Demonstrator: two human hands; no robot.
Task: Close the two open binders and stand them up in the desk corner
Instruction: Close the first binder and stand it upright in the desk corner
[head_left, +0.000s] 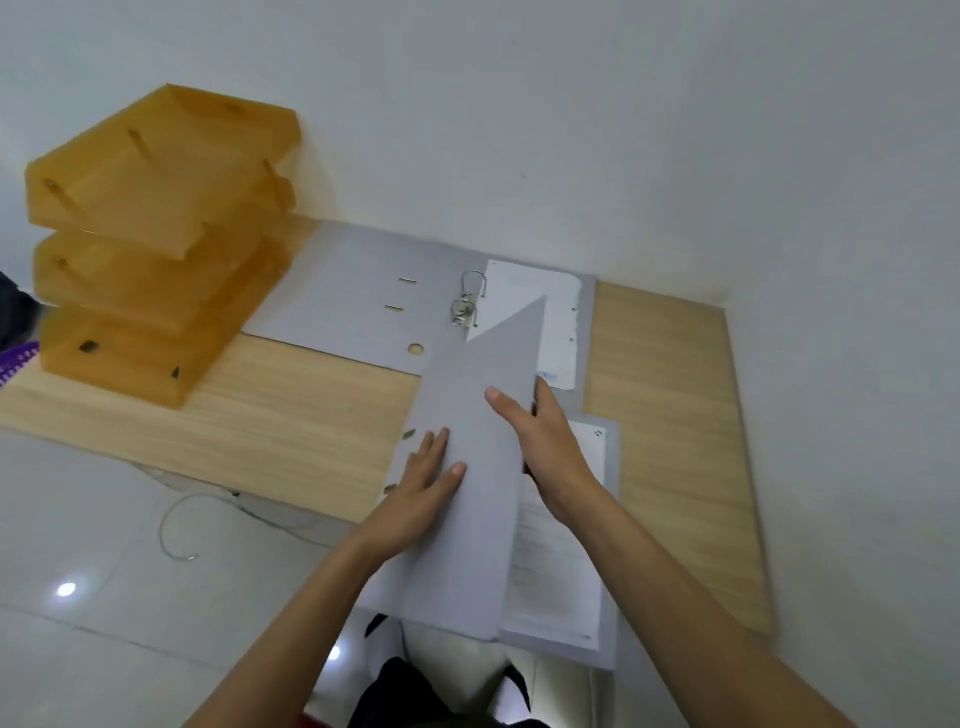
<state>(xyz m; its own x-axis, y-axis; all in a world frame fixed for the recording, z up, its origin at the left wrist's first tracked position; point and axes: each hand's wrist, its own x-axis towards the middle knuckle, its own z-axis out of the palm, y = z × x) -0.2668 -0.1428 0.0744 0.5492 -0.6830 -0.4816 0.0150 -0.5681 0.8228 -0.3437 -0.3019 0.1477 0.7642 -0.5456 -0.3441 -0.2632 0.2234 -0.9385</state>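
Observation:
Two grey binders lie on a light wooden desk (291, 421). The far binder (358, 291) is open flat against the wall, its metal rings (470, 304) upright and white sheets (550, 312) on its right half. The near binder (467, 519) lies at the desk's front edge, its left cover raised and partly folded over the printed pages (556, 566). My left hand (423, 480) presses flat on the raised cover's outer face. My right hand (540, 441) grips the cover's upper right edge, thumb on top and fingers behind.
A stack of three orange translucent paper trays (150, 249) stands at the desk's back left. White walls meet at the back right corner, with bare desk (670, 415) beside the binders. A thin cable (171, 525) lies on the tiled floor below.

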